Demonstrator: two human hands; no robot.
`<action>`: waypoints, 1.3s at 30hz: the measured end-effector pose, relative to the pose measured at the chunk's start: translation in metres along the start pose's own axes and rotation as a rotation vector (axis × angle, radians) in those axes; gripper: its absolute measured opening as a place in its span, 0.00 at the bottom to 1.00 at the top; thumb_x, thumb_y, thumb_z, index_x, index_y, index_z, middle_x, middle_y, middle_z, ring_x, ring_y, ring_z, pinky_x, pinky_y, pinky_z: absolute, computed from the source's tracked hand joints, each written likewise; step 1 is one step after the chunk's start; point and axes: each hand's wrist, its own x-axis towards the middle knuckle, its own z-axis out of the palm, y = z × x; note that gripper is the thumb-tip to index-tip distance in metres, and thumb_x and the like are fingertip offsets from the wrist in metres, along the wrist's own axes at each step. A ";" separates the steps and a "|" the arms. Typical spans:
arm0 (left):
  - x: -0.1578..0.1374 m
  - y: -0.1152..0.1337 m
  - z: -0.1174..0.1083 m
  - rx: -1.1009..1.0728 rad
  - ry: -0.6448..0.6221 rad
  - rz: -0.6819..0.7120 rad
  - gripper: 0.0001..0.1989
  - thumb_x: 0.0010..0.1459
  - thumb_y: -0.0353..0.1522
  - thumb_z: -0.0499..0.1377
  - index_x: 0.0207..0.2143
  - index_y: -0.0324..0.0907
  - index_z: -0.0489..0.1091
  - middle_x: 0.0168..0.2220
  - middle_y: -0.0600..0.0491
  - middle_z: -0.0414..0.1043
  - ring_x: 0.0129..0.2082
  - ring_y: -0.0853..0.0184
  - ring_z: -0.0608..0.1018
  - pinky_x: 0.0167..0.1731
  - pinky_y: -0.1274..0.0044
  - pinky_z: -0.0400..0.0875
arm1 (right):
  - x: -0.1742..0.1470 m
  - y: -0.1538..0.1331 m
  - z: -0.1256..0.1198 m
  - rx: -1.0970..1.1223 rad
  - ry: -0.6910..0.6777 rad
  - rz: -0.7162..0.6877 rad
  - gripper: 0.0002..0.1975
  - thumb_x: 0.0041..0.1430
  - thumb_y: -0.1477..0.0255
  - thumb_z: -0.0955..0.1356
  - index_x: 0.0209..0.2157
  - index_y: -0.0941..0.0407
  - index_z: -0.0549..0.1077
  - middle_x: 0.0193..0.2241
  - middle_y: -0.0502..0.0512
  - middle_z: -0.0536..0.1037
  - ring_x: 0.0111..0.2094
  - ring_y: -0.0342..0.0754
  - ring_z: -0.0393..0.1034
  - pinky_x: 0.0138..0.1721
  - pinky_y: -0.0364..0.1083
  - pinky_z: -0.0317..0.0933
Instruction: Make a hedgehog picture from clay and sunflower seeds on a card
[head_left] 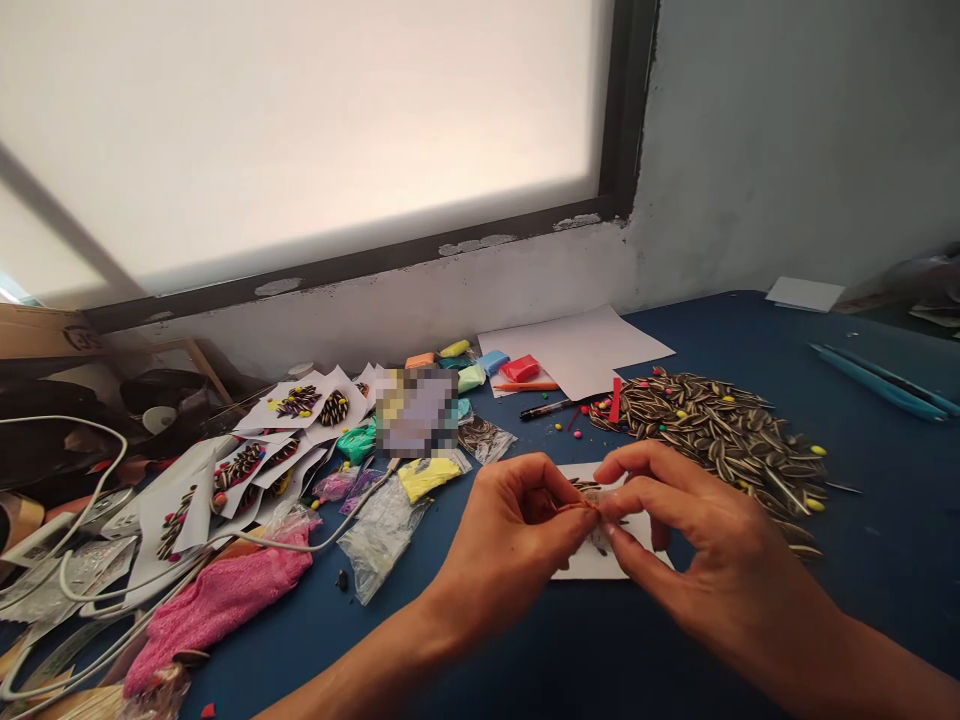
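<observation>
My left hand [517, 535] is closed in a pinch, with thumb and forefinger pressed together over a white paper card [574, 572]. My right hand [694, 525] meets it there, its thumb and fingertips closed at the same spot. What lies between the fingertips is too small and covered to name; a bit of orange-brown shows. On the card, partly hidden by the fingers, are dark striped seeds. Just beyond my right hand spreads a heap of striped sunflower seeds [712, 430], with small yellow, red and green bits among them.
Several cards bearing seed shapes [296, 402] overlap at left. Coloured clay packets [521, 368] and a yellow clay packet [429, 478] lie near the middle. A pink cloth [225, 600] and a white cable [330, 545] are left. Blue tweezers [885, 380] rest at right; a pen [546, 409] lies behind.
</observation>
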 end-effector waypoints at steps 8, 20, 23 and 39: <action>0.006 0.010 -0.009 0.191 0.131 0.083 0.07 0.51 0.30 0.65 0.24 0.39 0.69 0.21 0.57 0.69 0.20 0.75 0.66 0.19 0.83 0.57 | 0.000 -0.002 -0.008 0.229 -0.097 0.292 0.07 0.61 0.69 0.68 0.28 0.52 0.73 0.46 0.52 0.76 0.30 0.42 0.72 0.30 0.42 0.69; 0.013 0.016 -0.022 0.029 -0.008 -0.029 0.15 0.53 0.41 0.67 0.33 0.38 0.71 0.27 0.52 0.76 0.21 0.73 0.75 0.22 0.81 0.67 | 0.015 0.006 -0.025 0.765 -0.099 0.527 0.14 0.60 0.57 0.72 0.29 0.53 0.77 0.29 0.53 0.79 0.27 0.45 0.72 0.28 0.43 0.71; 0.012 0.018 -0.024 0.021 -0.039 -0.043 0.15 0.53 0.41 0.67 0.33 0.38 0.72 0.27 0.53 0.75 0.20 0.73 0.74 0.22 0.81 0.67 | 0.017 0.005 -0.030 0.846 -0.097 0.570 0.14 0.59 0.56 0.72 0.30 0.53 0.77 0.22 0.50 0.75 0.23 0.44 0.69 0.24 0.42 0.69; 0.060 -0.013 -0.067 0.193 0.265 0.098 0.13 0.57 0.32 0.65 0.43 0.37 0.70 0.34 0.47 0.81 0.33 0.64 0.82 0.35 0.74 0.76 | 0.016 0.016 -0.021 0.628 -0.199 0.598 0.17 0.57 0.53 0.73 0.34 0.54 0.80 0.25 0.50 0.74 0.23 0.41 0.65 0.26 0.41 0.65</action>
